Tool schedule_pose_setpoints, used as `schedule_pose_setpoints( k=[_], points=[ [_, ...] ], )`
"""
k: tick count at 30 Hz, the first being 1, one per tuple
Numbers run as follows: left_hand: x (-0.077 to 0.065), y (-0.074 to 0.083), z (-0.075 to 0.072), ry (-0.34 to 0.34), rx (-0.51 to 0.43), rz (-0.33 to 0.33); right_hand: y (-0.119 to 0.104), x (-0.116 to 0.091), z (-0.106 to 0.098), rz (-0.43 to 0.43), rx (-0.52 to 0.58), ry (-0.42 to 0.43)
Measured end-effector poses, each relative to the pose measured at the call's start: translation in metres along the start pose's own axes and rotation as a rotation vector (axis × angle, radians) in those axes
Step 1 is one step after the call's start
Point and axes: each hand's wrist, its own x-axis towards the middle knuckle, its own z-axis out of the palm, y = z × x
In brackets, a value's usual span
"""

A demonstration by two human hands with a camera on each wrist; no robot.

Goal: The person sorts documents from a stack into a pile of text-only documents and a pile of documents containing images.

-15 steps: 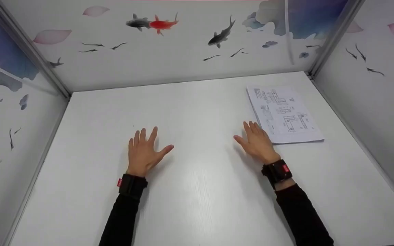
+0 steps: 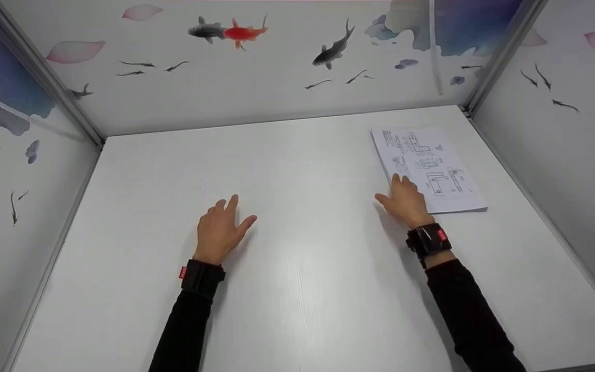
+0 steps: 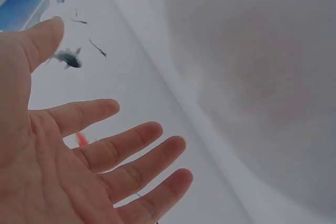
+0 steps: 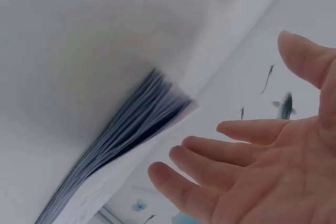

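A stack of white paper sheets (image 2: pixel 457 194) printed with line drawings lies at the right of the table. My right hand (image 2: pixel 407 203) is over its near left corner, fingers extended and holding nothing. The right wrist view shows the layered edge of the paper stack (image 4: pixel 126 124) beside the spread fingers (image 4: pixel 210 150). My left hand (image 2: pixel 219 232) hovers above the bare table left of centre, thumb apart from the other fingers. In the left wrist view the palm of the left hand (image 3: pixel 68 166) holds nothing.
The white table (image 2: pixel 297 268) is bounded by a back panel (image 2: pixel 277 88) and side panels painted with fish and petals. Grey metal posts (image 2: pixel 501 57) stand at the back corners. Black bands (image 2: pixel 202 279) are strapped round both wrists.
My right hand has moved right and forward, from beside the paper stack to over its corner. The left hand has stayed nearly in place, its fingers slightly more bent.
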Motion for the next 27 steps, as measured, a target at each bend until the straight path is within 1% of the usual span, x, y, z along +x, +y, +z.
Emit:
schedule_pose_setpoints(
  k=[3, 7, 13, 17, 23, 27],
  points=[
    [0.0, 0.002, -0.001, -0.012, -0.004, 0.006, 0.007, 0.008, -0.007, 0.032, -0.001, 0.012],
    [0.001, 0.006, -0.002, -0.023, -0.036, 0.024, 0.014, 0.019, -0.014, 0.08, -0.015, 0.024],
    [0.004, 0.012, -0.004, -0.023, -0.056, 0.044, 0.023, 0.032, -0.016, 0.159, -0.032, -0.051],
    [0.006, 0.015, -0.004, -0.023, -0.065, 0.054, 0.029, 0.035, -0.018, 0.175, -0.016, -0.088],
    [0.007, 0.017, -0.005, -0.039, -0.08, 0.046, 0.036, 0.036, -0.03, 0.164, 0.097, -0.157],
    [0.008, 0.018, -0.006, -0.046, -0.092, 0.065, 0.042, 0.038, -0.037, 0.177, 0.155, -0.187]
  ],
)
